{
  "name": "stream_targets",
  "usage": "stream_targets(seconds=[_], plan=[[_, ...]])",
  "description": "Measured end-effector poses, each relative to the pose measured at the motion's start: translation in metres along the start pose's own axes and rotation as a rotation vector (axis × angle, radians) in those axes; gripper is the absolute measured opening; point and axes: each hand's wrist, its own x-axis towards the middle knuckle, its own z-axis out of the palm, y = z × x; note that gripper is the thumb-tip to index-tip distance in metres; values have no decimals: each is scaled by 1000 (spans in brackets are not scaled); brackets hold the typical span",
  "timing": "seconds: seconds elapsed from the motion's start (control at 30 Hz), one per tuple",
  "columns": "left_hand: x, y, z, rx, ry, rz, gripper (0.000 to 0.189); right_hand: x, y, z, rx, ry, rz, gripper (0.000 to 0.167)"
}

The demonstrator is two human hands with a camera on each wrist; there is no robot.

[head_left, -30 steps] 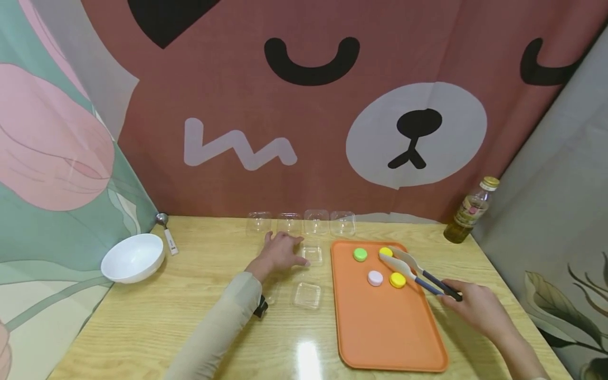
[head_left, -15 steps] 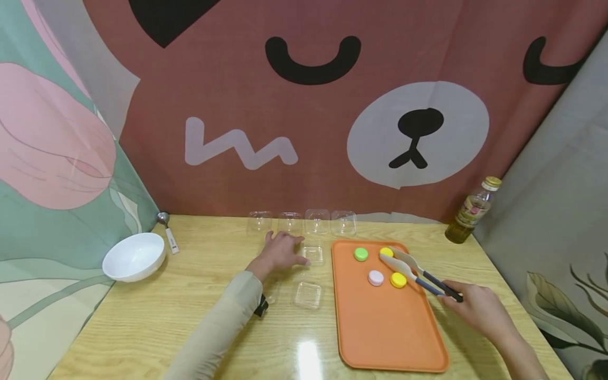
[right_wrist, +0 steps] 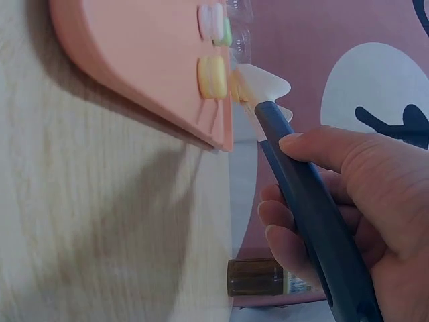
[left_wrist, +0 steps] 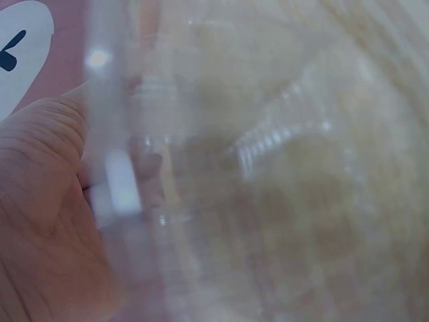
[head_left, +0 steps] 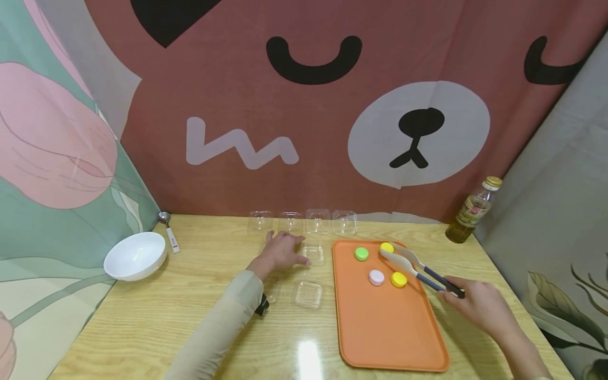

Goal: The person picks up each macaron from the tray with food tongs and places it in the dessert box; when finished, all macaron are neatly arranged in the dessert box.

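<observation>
My right hand (head_left: 486, 306) grips tongs (head_left: 399, 262) with pale tips and dark blue handles. The tips reach over the orange tray (head_left: 389, 332), one on each side of the far yellow macaron (head_left: 387, 247). A second yellow macaron (head_left: 398, 279), a lilac macaron (head_left: 377, 277) and a green macaron (head_left: 361, 254) lie on the tray. My left hand (head_left: 280, 250) is spread low over the table, thumb and index finger at the near side of a clear plastic box (head_left: 314, 255). Blurred clear plastic (left_wrist: 268, 201) fills most of the left wrist view, hiding the fingers.
Several clear plastic pieces (head_left: 317, 221) stand along the back edge. Another clear box (head_left: 309, 294) sits nearer. A white bowl (head_left: 135, 257) and a scoop (head_left: 169, 233) are at the left. A glass bottle (head_left: 470, 211) stands at the back right, by the curtain.
The tongs and right hand have shifted slightly away from me, and the far yellow macaron between the tips sits a little higher in view. The left hand stays in place.
</observation>
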Motion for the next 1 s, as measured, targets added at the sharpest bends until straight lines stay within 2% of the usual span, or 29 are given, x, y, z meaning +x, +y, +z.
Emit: stream_targets(seconds=[0.4,1.0], plan=[[1,-1,0,2,-10,-6,81,8,-15,-7,2,-3,1,44],[2,-1,-2,11,-12,9,81,35,-49,-5,26,-2,-104,39]])
